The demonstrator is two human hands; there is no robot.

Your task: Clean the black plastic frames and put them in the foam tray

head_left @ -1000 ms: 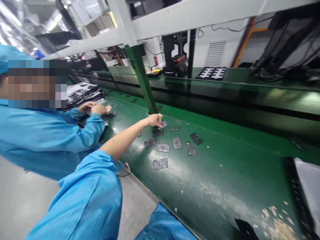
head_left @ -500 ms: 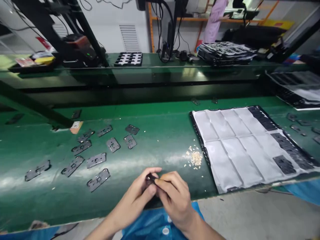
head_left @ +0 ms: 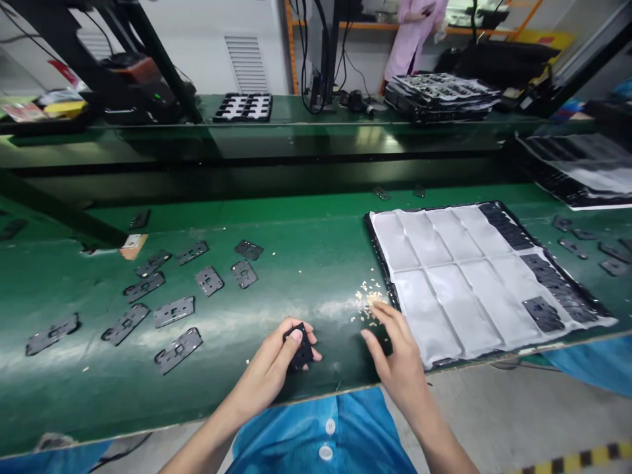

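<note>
My left hand [head_left: 276, 359] is closed round a small black plate [head_left: 300, 347], its thumb on top, above the bench's near edge. To the right, my right hand [head_left: 397, 345] has its fingers apart, with fingertips at the near side of a pile of tiny pale pieces [head_left: 371, 297]; nothing shows between them. Several dark grey plates with cut-outs, such as one plate [head_left: 178, 351], lie scattered on the green bench [head_left: 296, 289] at the left. Beside the pile sits a large tray with a white lining [head_left: 444, 283], holding dark plates [head_left: 543, 313] along its right side.
A slanted green post [head_left: 64, 207] stands at the left. Stacked trays [head_left: 442, 95] and a smaller white-and-black tray [head_left: 244, 107] rest on the rear shelf. More trays [head_left: 582, 168] and loose dark parts are at the right. A person in pink [head_left: 412, 33] stands behind.
My right hand has left the black plate and moved right to the pale pieces, its fingers now apart. The plate stays in my left hand, now with its flat face showing. The view has shifted slightly.
</note>
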